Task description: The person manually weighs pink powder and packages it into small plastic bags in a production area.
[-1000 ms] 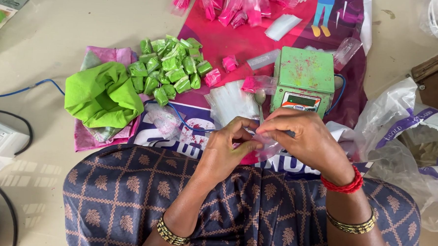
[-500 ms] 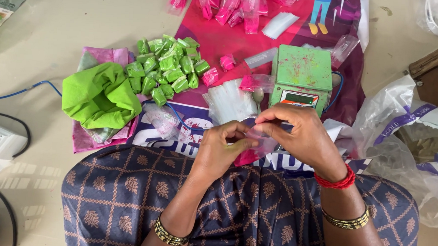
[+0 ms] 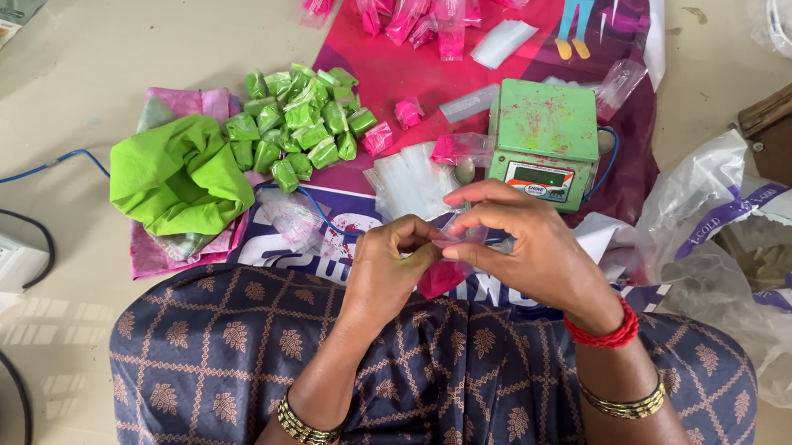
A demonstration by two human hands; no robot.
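At the far left a thin blue cable (image 3: pixel 33 169) curves over the smooth, pale floor (image 3: pixel 137 42). Next to it lies a crumpled bright green plastic bag (image 3: pixel 177 173), soft and wrinkled, resting on a pink cloth (image 3: pixel 183 106). Just right of the bag sits a heap of small green packets (image 3: pixel 298 125), each a glossy, puffy little pillow, piled on the edge of a slick magenta printed sheet (image 3: pixel 403 71).

In the middle, above a lap covered in dark blue fabric with a tan leaf-and-grid pattern, the left hand (image 3: pixel 389 271) is curled, its thumb and fingertips pinched on the near edge of a small clear plastic pouch (image 3: pixel 453 252). The pouch is thin and filmy, with pink powder showing at its lower end; it sits between both hands, over the front edge of the sheet. The right hand (image 3: pixel 524 250) meets it from the other side, thumb and forefinger closed on the pouch's top, the remaining fingers loosely spread.

Behind the hands lies a flat stack of empty clear pouches (image 3: pixel 411 183), and right of that a boxy green weighing scale (image 3: pixel 542 140), its flat top speckled with pink dust. Along the top, narrow pink-filled packets (image 3: pixel 410 9) lie scattered. At the far right, crinkled translucent plastic bags (image 3: pixel 725 228) bunch together.
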